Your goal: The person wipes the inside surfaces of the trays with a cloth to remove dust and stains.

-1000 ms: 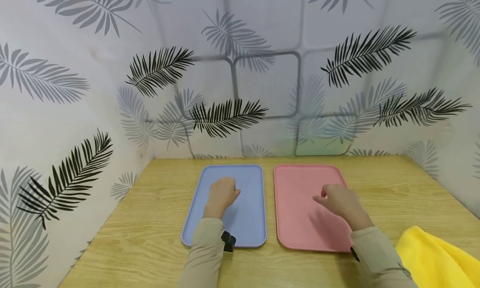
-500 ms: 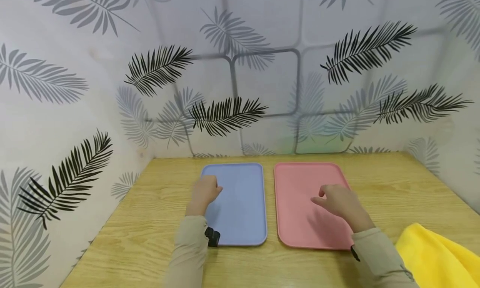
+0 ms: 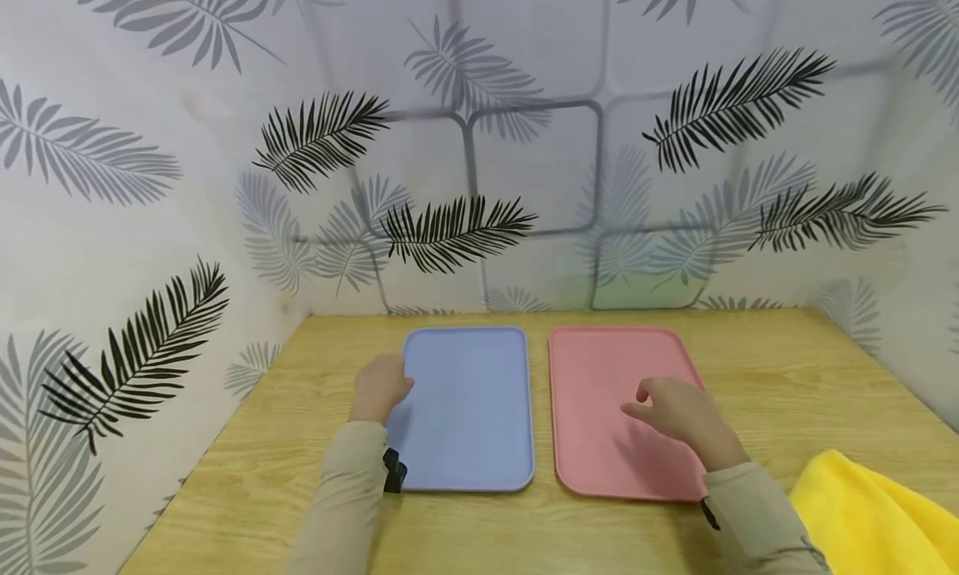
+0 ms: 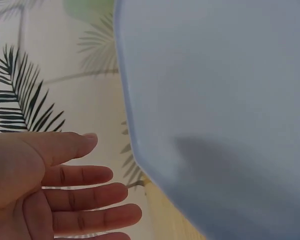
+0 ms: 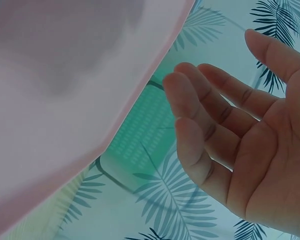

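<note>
A blue tray and a pink tray lie side by side on the wooden table, both bare. Over the blue tray's left edge hovers my left hand; its fingers look nearly straight in the left wrist view, and the palm holds nothing. My right hand hangs above the right part of the pink tray, casting a shadow on it. In the right wrist view its fingers are loosely bent, the thumb stands apart, and nothing is in the palm.
A yellow cloth lies bunched at the table's right front. Leaf-patterned curtain hangs behind and at both sides of the wooden table. Each wrist wears a dark camera.
My left hand has moved left, from over the middle of the blue tray to its left edge. The right hand has stayed nearly still over the pink tray.
</note>
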`<action>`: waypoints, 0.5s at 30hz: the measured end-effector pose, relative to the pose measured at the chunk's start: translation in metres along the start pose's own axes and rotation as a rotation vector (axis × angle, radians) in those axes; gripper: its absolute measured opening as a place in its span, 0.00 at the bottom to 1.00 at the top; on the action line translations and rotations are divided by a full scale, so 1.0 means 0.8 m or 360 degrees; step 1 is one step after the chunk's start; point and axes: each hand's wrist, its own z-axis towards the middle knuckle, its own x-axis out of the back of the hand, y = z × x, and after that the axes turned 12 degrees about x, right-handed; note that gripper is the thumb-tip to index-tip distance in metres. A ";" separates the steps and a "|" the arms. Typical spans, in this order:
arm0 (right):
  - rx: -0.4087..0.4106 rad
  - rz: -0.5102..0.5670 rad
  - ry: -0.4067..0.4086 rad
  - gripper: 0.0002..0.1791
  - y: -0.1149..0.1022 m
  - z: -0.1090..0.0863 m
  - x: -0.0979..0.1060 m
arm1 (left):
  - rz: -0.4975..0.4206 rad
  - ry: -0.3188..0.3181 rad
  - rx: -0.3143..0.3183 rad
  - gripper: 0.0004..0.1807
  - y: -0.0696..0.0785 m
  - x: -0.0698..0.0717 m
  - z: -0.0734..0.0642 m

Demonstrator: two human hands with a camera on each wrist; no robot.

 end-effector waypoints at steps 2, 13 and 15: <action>0.0005 -0.0001 -0.0004 0.15 0.000 -0.001 -0.001 | -0.0002 -0.0043 0.0044 0.10 -0.006 -0.005 0.005; -0.0037 0.0034 -0.0050 0.16 0.003 -0.001 -0.006 | 0.0155 0.0204 -0.0085 0.10 -0.104 -0.193 0.150; -0.0049 0.0042 -0.0059 0.16 0.003 -0.002 -0.006 | 0.0120 0.0054 -0.0035 0.10 -0.104 -0.192 0.149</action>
